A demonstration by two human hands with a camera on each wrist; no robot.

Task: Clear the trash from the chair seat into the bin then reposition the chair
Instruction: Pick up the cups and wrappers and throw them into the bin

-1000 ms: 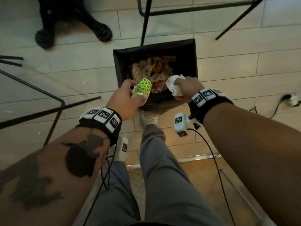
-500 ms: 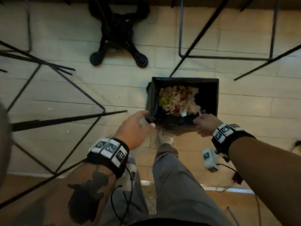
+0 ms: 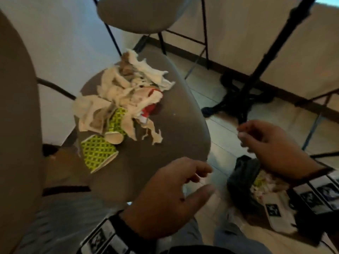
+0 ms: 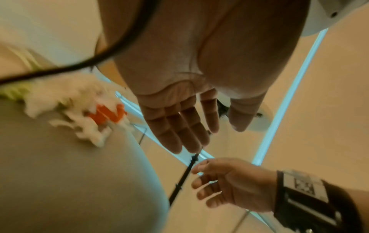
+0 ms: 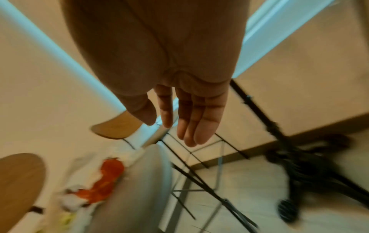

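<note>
Since the earlier frame the green-patterned cup and white tissue have been dropped; both hands are now empty, fingers loosely spread. The left hand [image 3: 165, 195] is held over the grey rounded chair seat [image 3: 176, 125], the right hand [image 3: 271, 143] beside it above the black rectangular bin [image 3: 240, 180]. A heap of crumpled paper trash [image 3: 128, 99] and a green-patterned paper cup [image 3: 97, 153] lie on the seat.

Grey chair seat [image 3: 174, 114] carries torn paper scraps [image 3: 128, 92] and green-patterned cups [image 3: 97, 154]

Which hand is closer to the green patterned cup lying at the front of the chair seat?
Left. The left hand hovers open over the seat's near edge, just right of the green cup. The right hand is off the seat, above the bin.
</note>
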